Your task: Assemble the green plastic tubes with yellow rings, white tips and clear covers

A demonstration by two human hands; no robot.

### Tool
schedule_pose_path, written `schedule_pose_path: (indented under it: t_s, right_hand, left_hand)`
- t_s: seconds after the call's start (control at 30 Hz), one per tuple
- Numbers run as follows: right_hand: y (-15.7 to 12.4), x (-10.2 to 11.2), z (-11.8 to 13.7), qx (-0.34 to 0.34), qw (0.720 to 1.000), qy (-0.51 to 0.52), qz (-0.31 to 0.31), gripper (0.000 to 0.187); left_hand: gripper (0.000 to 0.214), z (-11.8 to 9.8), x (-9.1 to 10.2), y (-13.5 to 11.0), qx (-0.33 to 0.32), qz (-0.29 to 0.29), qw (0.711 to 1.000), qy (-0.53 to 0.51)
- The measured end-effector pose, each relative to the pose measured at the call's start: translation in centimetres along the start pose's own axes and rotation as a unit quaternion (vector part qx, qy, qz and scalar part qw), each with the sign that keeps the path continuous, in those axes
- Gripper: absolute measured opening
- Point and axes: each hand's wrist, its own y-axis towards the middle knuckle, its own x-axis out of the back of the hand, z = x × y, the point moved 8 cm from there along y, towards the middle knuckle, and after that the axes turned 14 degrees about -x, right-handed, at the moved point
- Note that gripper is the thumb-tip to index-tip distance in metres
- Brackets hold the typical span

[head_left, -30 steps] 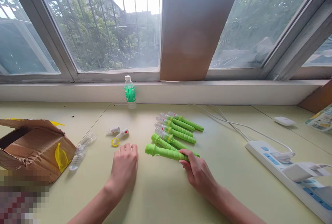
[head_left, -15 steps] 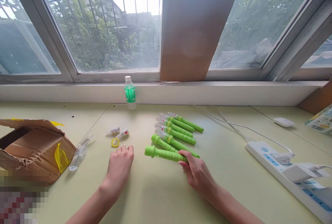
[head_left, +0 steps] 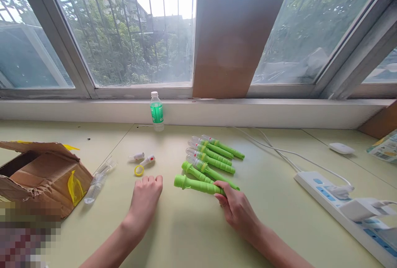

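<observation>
My right hand (head_left: 237,206) grips the plain end of a green plastic handle (head_left: 197,186) with a threaded, open end pointing left. Just behind it lies another bare green handle (head_left: 198,172), partly covered by the held one. Several green sticks with clear caps (head_left: 214,161) lie side by side beyond. My left hand (head_left: 147,195) rests on the table as a loose fist, its palm hidden and nothing showing in it. Near its knuckles are a yellow ring (head_left: 139,171) and two small white-and-clear pieces, one a cylinder with a red dot (head_left: 148,160).
On the left stands an open cardboard box (head_left: 46,181) with clear ribbed tubes (head_left: 95,184) beside it. A bottle with a green label (head_left: 156,113) is at the windowsill. To the right lie a power strip (head_left: 325,197), white cables (head_left: 294,152) and a white mouse-like object (head_left: 341,148).
The whole view has shifted very slightly. Both hands and the held green handle keep the same places on the table.
</observation>
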Motion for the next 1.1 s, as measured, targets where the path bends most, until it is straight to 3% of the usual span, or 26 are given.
schedule_pose_path:
  t_s: [0.1, 0.2, 0.4, 0.47, 0.97, 1.1]
  right_hand:
    - [-0.1, 0.0, 0.0, -0.002, 1.0, 0.0, 0.003, 0.02]
    - [-0.1, -0.1, 0.1, -0.002, 1.0, -0.004, 0.005, 0.02]
    - [0.0, 0.0, 0.1, 0.004, 1.0, -0.007, -0.002, 0.021]
    - [0.1, 0.0, 0.2, 0.007, 1.0, -0.008, -0.005, 0.021]
    - [0.1, 0.1, 0.4, 0.015, 1.0, -0.013, -0.002, 0.02]
    - [0.1, 0.2, 0.6, 0.019, 1.0, -0.012, -0.006, 0.02]
  left_hand:
    - [0.039, -0.6, 0.4, 0.1, -0.022, -0.042, 0.999, -0.016]
    - [0.035, -1.2, 0.7, 0.2, -0.047, -0.124, 0.988, -0.079]
    - [0.021, -0.1, 0.4, 0.0, -0.061, -0.296, 0.926, -0.225]
    - [0.019, 0.3, 0.4, -0.1, -0.063, -0.328, 0.912, -0.239]
    - [0.023, 0.6, 0.8, -0.1, -0.06, -0.327, 0.903, -0.272]
    - [0.018, 0.7, 0.6, -0.1, -0.033, -0.321, 0.905, -0.277]
